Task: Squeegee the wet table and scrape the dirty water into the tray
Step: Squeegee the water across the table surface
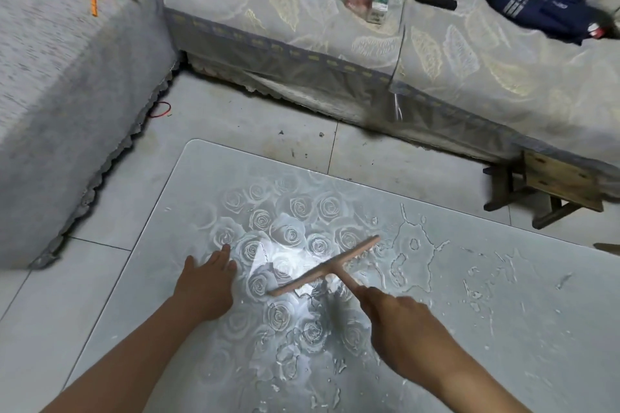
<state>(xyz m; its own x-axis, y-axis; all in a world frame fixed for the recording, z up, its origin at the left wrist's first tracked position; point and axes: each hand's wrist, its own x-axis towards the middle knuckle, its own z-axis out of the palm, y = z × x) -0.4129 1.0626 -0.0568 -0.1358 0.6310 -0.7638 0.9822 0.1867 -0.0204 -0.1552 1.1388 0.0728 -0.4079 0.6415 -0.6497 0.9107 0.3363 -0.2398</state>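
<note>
A grey glass table [188,198] with a rose pattern fills the lower half of the view. Puddles and streaks of water [412,255] lie on its right side. A pink T-shaped squeegee [322,266] rests with its blade on the table's middle, running from lower left to upper right. My right hand [399,322] grips the squeegee's handle from the near side. My left hand [208,282] lies flat on the table, fingers straight, just left of the blade. No tray is in view.
A grey covered sofa [57,111] stands to the left, and another covered seat [335,43] with bags and clothes runs along the back. A small wooden stool [553,188] stands on the tiled floor [235,117] at the right.
</note>
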